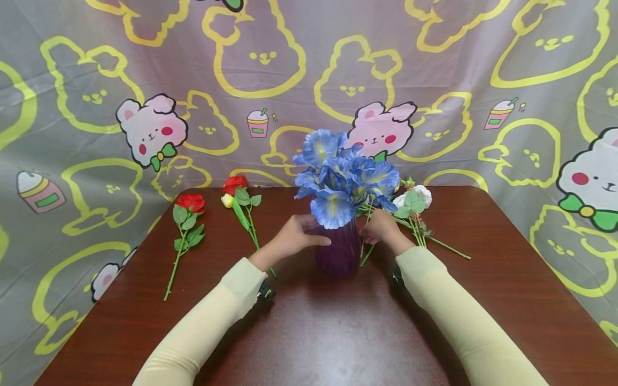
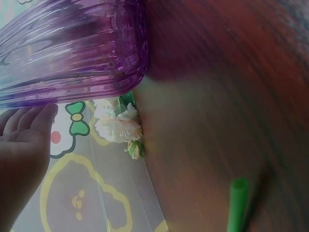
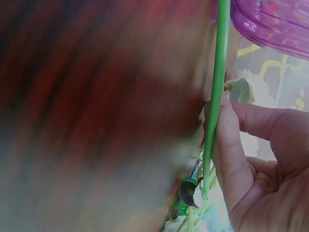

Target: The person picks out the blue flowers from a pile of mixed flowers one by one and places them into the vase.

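Observation:
A ribbed purple vase (image 1: 338, 254) stands upright on the table, with blue ruffled flowers (image 1: 332, 206) massed above its mouth. My left hand (image 1: 292, 238) holds the vase from the left, thumb across the front and fingers partly hidden behind it. The left wrist view shows those fingers (image 2: 24, 123) against the purple glass (image 2: 77, 53). Just right of the vase, my right hand (image 1: 383, 230) pinches a green stem (image 3: 219, 67) between thumb and fingertips. The stem's lower end reaches below the hand, outside the vase. Which bloom it belongs to I cannot tell.
A red rose (image 1: 191, 202) lies at the left of the brown table (image 1: 309, 338). Nearer the vase lie another red rose (image 1: 235, 184) and a yellow tulip (image 1: 227, 200). White flowers (image 1: 423, 197) with green stems lie behind the right hand. A cartoon-print curtain (image 1: 289, 69) hangs behind.

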Demonstrator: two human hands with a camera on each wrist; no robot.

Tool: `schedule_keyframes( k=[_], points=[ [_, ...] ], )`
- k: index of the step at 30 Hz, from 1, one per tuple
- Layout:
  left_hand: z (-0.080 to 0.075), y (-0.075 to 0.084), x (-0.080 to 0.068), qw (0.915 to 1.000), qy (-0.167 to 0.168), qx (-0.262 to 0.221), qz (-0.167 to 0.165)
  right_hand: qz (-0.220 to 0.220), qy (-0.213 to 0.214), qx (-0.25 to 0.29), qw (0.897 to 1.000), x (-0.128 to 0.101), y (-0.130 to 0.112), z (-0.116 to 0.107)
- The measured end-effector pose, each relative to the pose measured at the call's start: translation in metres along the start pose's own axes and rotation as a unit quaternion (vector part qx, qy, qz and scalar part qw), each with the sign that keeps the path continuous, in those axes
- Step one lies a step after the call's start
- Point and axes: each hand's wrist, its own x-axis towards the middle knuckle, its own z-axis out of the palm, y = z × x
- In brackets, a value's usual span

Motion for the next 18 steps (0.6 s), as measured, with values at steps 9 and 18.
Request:
schedule_keyframes(
  k=[9,18],
  points=[
    [-0.001,0.018,-0.006,0.9999,-0.006,-0.003,0.011,0.030,0.000,0.029,0.999,-0.005,0.001,-0.005],
    [-0.001,0.019,-0.006,1.0000,-0.006,0.000,0.007,0.011,0.018,0.081,0.997,-0.015,0.003,-0.013]
  ],
)
